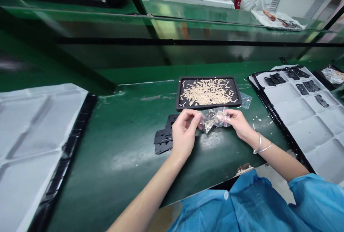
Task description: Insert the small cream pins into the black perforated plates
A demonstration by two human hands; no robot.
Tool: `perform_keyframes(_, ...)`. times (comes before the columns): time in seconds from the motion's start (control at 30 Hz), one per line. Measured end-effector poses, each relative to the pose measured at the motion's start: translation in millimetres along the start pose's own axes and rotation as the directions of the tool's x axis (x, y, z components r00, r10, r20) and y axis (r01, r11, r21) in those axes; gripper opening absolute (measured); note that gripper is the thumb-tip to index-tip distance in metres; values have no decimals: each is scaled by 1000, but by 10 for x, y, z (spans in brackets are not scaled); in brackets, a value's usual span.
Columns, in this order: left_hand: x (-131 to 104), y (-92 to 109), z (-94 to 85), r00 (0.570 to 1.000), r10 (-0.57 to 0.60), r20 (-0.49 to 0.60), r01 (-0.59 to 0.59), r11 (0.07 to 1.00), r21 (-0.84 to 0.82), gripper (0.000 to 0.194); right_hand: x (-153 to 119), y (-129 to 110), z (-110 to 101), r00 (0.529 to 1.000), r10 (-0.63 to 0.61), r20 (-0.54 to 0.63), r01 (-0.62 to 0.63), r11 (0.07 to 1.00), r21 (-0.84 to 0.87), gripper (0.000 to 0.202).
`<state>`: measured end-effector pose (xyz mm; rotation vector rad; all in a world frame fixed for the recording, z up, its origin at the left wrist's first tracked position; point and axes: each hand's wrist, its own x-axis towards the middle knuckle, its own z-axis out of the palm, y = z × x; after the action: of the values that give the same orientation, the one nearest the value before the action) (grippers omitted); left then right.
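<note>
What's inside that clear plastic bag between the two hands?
Small pale pieces show through the clear bag, which the left hand and right hand hold at opposite ends. Creases blur their exact shapes; anything deeper or under the grip is covered.

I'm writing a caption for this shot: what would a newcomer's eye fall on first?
Probably the black tray strewn with pale slivers, just beyond the hands on the green table. In front of it, the left hand and right hand hold a clear bag of small pieces between them. The bright blue garment at lower right also stands out.
</note>
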<state>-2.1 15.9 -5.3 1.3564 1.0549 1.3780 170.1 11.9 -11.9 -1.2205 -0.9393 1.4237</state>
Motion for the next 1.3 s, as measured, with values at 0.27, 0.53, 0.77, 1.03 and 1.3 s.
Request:
perform_keyframes(0.27,-13,109,1,997,7,73,-5,1000,-18,19,-107,-122,31,979,91,183,-86,996,-37,38)
perform_keyframes(0.53,-41,47,3,999,48,18,-47,999,-4,26,-66,-49,41,981,71,183,-67,997,-31,39)
perform_keyframes(0.77,33,40,-57,988,-98,-118,65,964,-256,32,-101,-176,-129,962,96,256,-63,989,-133,33)
perform_keyframes(1.03,115,160,-117,963,-230,-142,169,921,-350,28,-222,-274,-273,960,90,264,64,850,-522,17)
perform_keyframes(1.3,100,108,-48,958,-282,-44,254,913,-320,22,-385,-324,-393,994,0,114,94,559,-824,19)
